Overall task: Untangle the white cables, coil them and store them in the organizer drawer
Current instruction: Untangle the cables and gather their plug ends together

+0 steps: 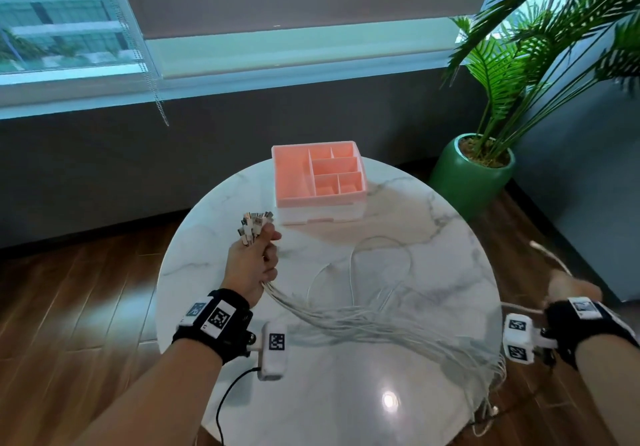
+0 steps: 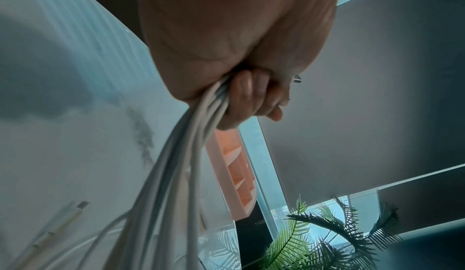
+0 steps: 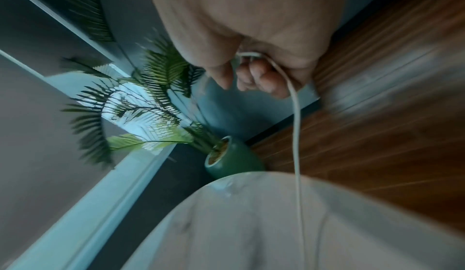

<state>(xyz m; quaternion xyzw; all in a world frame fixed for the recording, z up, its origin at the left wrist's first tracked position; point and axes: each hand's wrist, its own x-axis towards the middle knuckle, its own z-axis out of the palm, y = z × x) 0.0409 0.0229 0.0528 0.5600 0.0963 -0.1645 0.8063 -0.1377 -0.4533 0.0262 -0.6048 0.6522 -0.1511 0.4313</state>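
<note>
My left hand [image 1: 254, 260] grips a thick bundle of white cables [image 1: 363, 321] near their plug ends [image 1: 254, 223], which stick up above the fist. The bundle [image 2: 191, 155] runs from the fist across the round marble table [image 1: 346, 393] to its right edge and hangs over it. My right hand [image 1: 571, 289] is off the table's right edge, its fingers curled around a single white cable [image 3: 295, 125] whose end [image 1: 550, 255] rises behind it. The pink organizer [image 1: 318, 177] stands at the table's far side, its white drawer [image 1: 320, 215] closed.
A potted palm in a green pot [image 1: 471, 171] stands on the wooden floor right of the table. A window and a dark wall run behind. A black cord [image 1: 225, 400] trails from the left wrist camera.
</note>
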